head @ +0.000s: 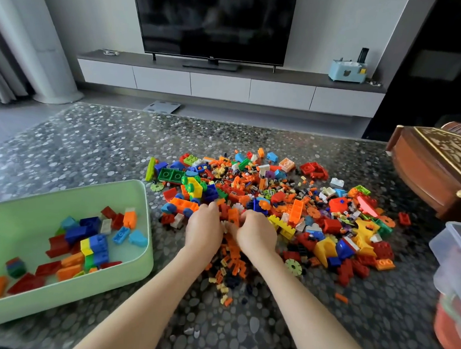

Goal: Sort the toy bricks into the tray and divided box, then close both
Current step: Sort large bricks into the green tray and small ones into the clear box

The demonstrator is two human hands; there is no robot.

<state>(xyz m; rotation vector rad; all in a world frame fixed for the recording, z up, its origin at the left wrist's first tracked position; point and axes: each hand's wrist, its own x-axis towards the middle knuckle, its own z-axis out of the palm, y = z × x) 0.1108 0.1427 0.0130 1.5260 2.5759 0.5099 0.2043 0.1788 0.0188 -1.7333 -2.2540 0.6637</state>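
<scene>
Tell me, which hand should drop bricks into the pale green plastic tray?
Probably the left hand: it lies nearer the pale green plastic tray, whereas the right hand would have to reach across it.

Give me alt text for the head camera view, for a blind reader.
A left hand and right hand dig side by side into a pile of toy bricks on a pebble-patterned table. A pale green tray at left holds some bricks; a clear plastic box sits at right.

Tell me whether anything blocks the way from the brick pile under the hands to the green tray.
Nothing visible does. Only a strip of pebble-patterned tabletop lies between the heap of multicoloured plastic bricks and the pale green plastic tray, which stands open.
</scene>
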